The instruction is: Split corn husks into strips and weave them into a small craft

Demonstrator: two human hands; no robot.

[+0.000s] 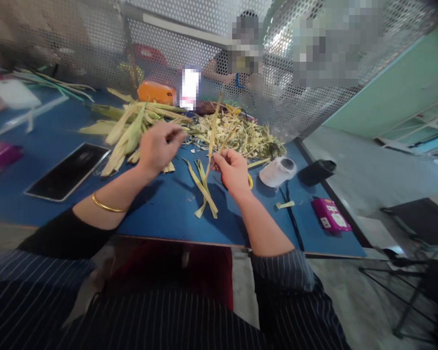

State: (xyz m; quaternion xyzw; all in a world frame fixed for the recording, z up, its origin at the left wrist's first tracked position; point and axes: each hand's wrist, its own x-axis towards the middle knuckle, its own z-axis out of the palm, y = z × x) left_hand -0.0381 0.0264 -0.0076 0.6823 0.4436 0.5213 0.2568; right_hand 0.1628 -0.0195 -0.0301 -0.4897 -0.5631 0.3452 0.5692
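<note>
My right hand (pixel 231 170) pinches a long, narrow corn husk strip (pixel 213 131) that stands up from its fingertips. Below that hand, partly covered, red and yellow loops (pixel 250 182) look like scissor handles. My left hand (pixel 159 148) is raised beside a bundle of pale green corn husks (pixel 126 133). Its fingers are loosely bent with a gap to the thumb, and I see nothing held in them. Between the hands, a few cut husk strips (pixel 201 189) lie crossed on the blue table (pixel 160 218).
Shredded husk (pixel 241 133) is heaped at the back, before a perforated metal screen (pixel 160 43). A tablet-like dark device (pixel 68 171) lies left. White thread spool (pixel 277 171), black roll (pixel 317 171) and purple packet (pixel 331 214) are right. A person (pixel 222 68) sits behind the screen.
</note>
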